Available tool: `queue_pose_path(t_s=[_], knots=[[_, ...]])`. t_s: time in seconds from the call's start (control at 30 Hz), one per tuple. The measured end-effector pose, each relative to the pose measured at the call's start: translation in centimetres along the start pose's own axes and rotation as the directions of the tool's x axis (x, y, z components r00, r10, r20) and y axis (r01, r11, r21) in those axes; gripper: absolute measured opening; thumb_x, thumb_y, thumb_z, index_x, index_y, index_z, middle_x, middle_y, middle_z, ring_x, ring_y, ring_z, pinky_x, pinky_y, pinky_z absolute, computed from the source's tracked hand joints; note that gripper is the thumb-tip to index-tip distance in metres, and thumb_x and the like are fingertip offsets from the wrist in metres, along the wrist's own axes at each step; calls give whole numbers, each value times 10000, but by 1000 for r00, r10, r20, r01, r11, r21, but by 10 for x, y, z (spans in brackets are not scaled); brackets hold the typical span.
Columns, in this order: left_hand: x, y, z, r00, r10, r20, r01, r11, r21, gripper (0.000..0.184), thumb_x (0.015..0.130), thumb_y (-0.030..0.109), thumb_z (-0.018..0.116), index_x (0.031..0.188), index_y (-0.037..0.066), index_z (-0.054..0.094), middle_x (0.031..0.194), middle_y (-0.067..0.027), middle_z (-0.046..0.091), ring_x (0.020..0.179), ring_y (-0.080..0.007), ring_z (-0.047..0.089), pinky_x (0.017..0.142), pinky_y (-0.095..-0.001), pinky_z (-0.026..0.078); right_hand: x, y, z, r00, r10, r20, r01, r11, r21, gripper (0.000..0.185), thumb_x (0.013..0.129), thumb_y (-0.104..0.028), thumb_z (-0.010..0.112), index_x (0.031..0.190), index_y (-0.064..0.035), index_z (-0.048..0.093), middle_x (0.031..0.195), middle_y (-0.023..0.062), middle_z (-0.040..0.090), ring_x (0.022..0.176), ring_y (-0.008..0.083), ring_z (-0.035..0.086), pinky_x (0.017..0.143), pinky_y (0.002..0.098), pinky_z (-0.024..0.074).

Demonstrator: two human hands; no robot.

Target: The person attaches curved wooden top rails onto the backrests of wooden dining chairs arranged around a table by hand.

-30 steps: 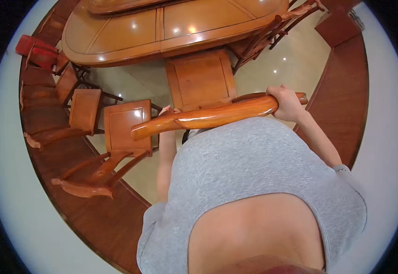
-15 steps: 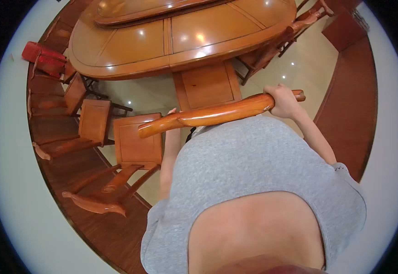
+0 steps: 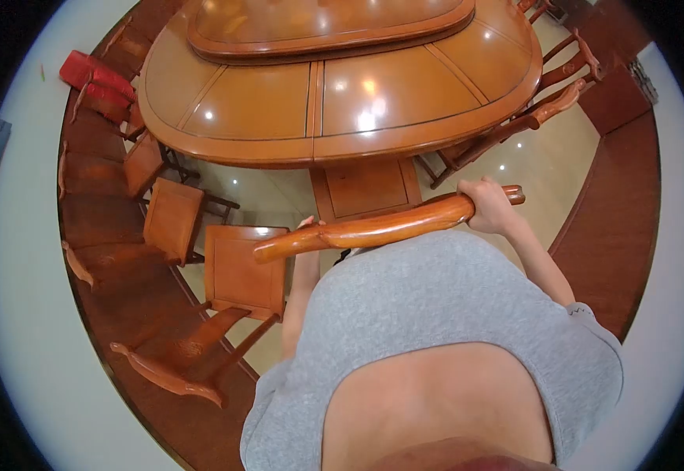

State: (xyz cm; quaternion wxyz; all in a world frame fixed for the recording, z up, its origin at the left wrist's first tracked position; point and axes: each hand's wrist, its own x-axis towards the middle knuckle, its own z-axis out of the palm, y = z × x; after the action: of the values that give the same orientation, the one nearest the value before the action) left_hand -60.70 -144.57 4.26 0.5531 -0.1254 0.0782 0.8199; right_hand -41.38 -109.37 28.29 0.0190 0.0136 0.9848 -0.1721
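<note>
A wooden chair stands directly in front of me, its curved, glossy top rail [image 3: 393,225] running across my waist. My right hand [image 3: 489,206] is wrapped round the rail close to its right end. Behind the rail's left part is my left hand [image 3: 309,223]; only its fingertips show above the wood, and the rest is hidden. The chair's square seat [image 3: 369,188] lies beyond the rail, its far part under the edge of a large oval wooden table [image 3: 271,110].
Another wooden chair [image 3: 244,267] stands close on my left, with several more along the curved left side. Chairs [image 3: 507,129] also stand at the table's right. A red bundle [image 3: 95,74] sits on a far-left chair. A raised oval top [image 3: 334,23] rests on the table.
The view has tilted up, so the table and chairs appear lower. The held chair seems slightly closer to the table, with a bit less of its seat showing. Both hands stay at the rail.
</note>
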Motion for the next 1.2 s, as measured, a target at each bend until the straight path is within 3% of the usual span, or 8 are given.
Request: queue_pose_path(t_s=[0.67,0.8,0.87,0.9,0.97,1.0,1.07,1.2], knots=[[-9,-26,109,923,314,-222,-333,942,-50,288,888,336,541,902,50,513,910,-119,602,817,-198,585,761,-299,475,74,31,-19,987,-65,146,62,998,28,212,557,-42,594,733,-50,477,704,134,584,750,338,576,741,403,399],[-8,-26,90,889,366,-274,-403,911,-92,283,889,332,542,901,51,513,907,-116,602,813,-193,583,757,-294,474,75,36,-12,987,-92,133,86,995,51,239,525,-37,584,732,-49,464,694,122,566,738,335,568,708,396,386],[1,3,10,904,77,-420,-142,982,-125,224,902,282,537,893,60,512,855,-66,575,744,-141,544,704,-251,456,75,34,-13,987,-90,133,83,995,58,247,518,-38,583,732,-49,459,695,121,562,736,334,565,701,394,382],[4,11,-1,903,74,-423,-140,982,-126,224,902,282,537,893,60,512,855,-66,575,744,-141,544,704,-251,456,75,33,-13,989,-85,118,78,995,63,255,511,-39,583,732,-48,455,695,119,558,733,333,562,694,393,378],[8,22,-12,935,-161,-316,74,960,-269,202,911,261,520,885,61,518,838,-50,561,747,-127,541,688,-231,450,75,33,-13,990,-83,114,76,995,60,255,513,-42,584,732,-51,453,693,120,556,729,334,561,692,394,377],[7,21,-15,933,-169,-318,83,960,-267,202,911,261,520,885,61,518,838,-50,561,747,-127,541,688,-231,450,73,33,-12,991,-81,108,76,996,54,255,515,-46,585,732,-53,452,690,122,554,725,335,559,690,396,376],[4,12,-20,903,96,-418,-107,994,-2,209,899,266,537,881,58,532,851,-52,575,763,-131,545,682,-228,446,74,32,-14,991,-69,113,64,997,52,250,518,-53,588,728,-55,453,688,122,556,723,335,560,687,396,375],[4,11,-9,972,-41,-233,4,987,-158,227,892,278,537,894,51,544,851,-54,578,781,-151,547,726,-257,448,74,29,-16,991,-60,122,55,998,42,224,530,-71,595,707,-55,458,683,126,567,725,335,563,697,395,380]])
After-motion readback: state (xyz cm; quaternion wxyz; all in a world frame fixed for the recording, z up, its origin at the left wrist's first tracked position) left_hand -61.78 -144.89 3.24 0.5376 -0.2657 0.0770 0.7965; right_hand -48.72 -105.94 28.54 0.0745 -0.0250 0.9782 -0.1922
